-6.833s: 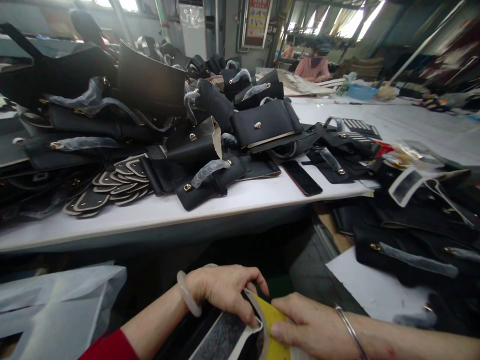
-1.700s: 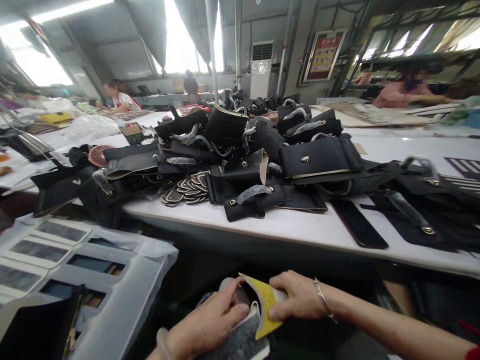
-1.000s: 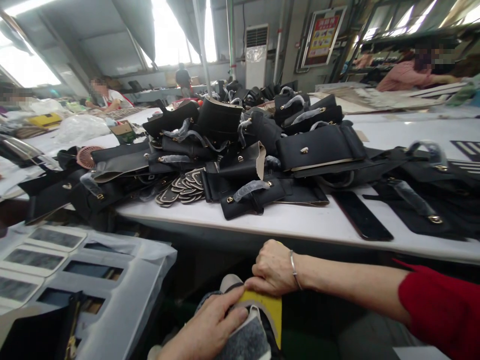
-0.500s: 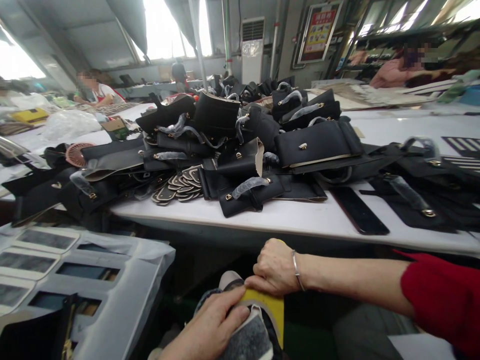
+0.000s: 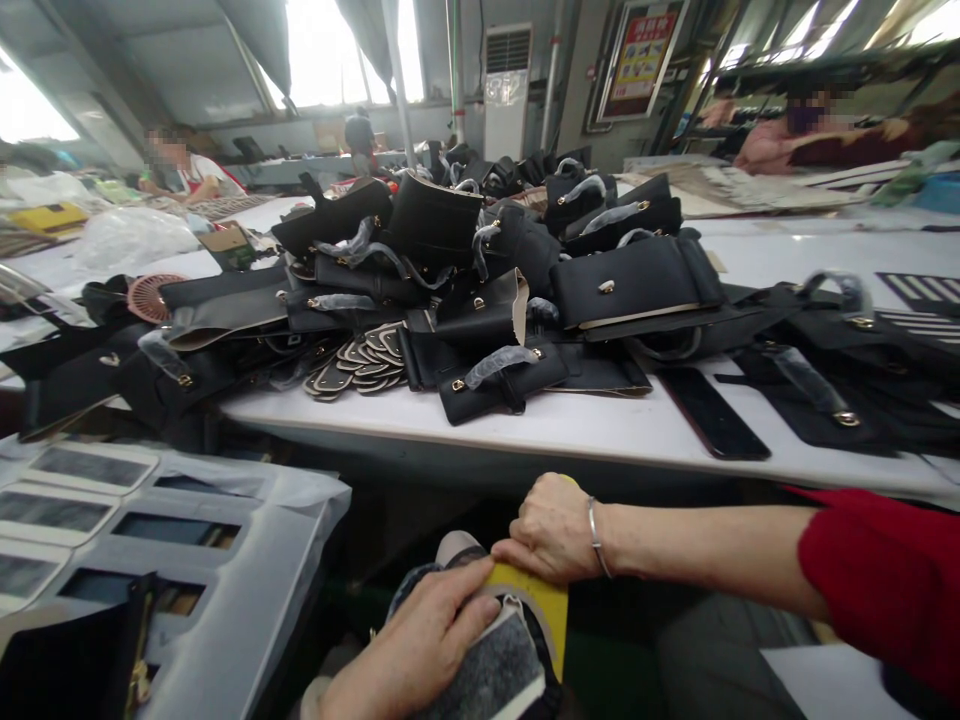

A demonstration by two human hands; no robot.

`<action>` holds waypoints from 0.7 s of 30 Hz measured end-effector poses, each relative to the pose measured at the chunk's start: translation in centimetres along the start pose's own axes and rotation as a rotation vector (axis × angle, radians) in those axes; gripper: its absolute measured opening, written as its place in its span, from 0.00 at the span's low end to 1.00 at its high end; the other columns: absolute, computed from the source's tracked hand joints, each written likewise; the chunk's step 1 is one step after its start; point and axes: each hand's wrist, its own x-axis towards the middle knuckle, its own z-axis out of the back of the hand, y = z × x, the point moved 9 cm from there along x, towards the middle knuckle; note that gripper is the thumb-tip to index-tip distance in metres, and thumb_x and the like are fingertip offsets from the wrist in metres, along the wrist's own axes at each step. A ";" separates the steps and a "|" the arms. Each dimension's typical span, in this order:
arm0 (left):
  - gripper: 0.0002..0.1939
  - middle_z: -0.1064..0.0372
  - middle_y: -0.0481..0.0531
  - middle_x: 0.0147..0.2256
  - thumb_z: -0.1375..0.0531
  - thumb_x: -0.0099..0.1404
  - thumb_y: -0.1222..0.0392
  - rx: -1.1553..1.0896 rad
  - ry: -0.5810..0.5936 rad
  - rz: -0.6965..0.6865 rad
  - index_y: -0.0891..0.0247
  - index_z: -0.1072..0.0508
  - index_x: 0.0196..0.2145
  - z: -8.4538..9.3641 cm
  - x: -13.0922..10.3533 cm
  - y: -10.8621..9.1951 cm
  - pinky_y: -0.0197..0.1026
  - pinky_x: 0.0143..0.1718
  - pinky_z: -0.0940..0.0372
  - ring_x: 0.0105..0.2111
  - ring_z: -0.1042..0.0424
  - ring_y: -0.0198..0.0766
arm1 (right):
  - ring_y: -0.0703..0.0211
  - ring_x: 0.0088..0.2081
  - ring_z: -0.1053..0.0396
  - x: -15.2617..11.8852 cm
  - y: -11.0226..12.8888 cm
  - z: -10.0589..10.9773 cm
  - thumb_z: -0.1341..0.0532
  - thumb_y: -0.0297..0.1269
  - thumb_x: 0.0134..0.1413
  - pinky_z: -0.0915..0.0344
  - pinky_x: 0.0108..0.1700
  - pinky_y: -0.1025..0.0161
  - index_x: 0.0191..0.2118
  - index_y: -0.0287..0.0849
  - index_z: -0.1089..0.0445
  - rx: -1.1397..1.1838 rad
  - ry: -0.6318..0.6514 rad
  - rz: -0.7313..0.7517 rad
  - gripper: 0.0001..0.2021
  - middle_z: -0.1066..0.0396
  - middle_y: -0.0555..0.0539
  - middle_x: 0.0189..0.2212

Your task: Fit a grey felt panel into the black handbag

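Note:
In my lap, at the bottom centre, is a bright yellow curved piece, stiff-looking, beside a dark grey panel with a white edge. My right hand, a metal bangle at its wrist, is closed round the far end of the yellow piece. My left hand lies over the near side with fingers stretched out; its fingertips touch the yellow piece and its thumb rests by the grey panel's edge. What lies under my left palm is hidden.
On the white table ahead is a heap of black handbag parts, with plastic-wrapped handles, stacked oval pieces and a phone. At left stands a plastic-covered surface with white-framed panels. People sit farther back.
Both hands keep nearly the same hold and place. The view has shifted slightly, and the table things sit a little higher in it. A person at far right has moved their arms.

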 end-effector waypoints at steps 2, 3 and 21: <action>0.13 0.26 0.49 0.42 0.50 0.73 0.55 0.013 0.002 0.002 0.58 0.27 0.44 0.0 0.0 0.0 0.35 0.45 0.39 0.43 0.28 0.39 | 0.44 0.32 0.21 0.0 0.1 0.1 0.56 0.50 0.70 0.43 0.28 0.60 0.33 0.40 0.20 0.001 0.008 0.001 0.31 0.21 0.36 0.28; 0.14 0.26 0.49 0.42 0.50 0.73 0.55 0.019 0.005 0.003 0.58 0.26 0.45 0.0 0.0 0.0 0.36 0.45 0.39 0.43 0.28 0.39 | 0.44 0.32 0.21 0.0 0.1 0.1 0.56 0.50 0.70 0.42 0.28 0.60 0.33 0.39 0.20 0.001 0.012 -0.001 0.31 0.21 0.36 0.28; 0.11 0.26 0.47 0.41 0.49 0.73 0.56 0.018 -0.001 -0.048 0.57 0.27 0.43 -0.1 0.1 -0.5 0.35 0.44 0.41 0.43 0.28 0.38 | 0.43 0.32 0.21 -0.8 0.1 -0.6 0.59 0.49 0.70 0.39 0.29 0.59 0.32 0.41 0.21 0.027 0.001 -0.092 0.32 0.21 0.38 0.29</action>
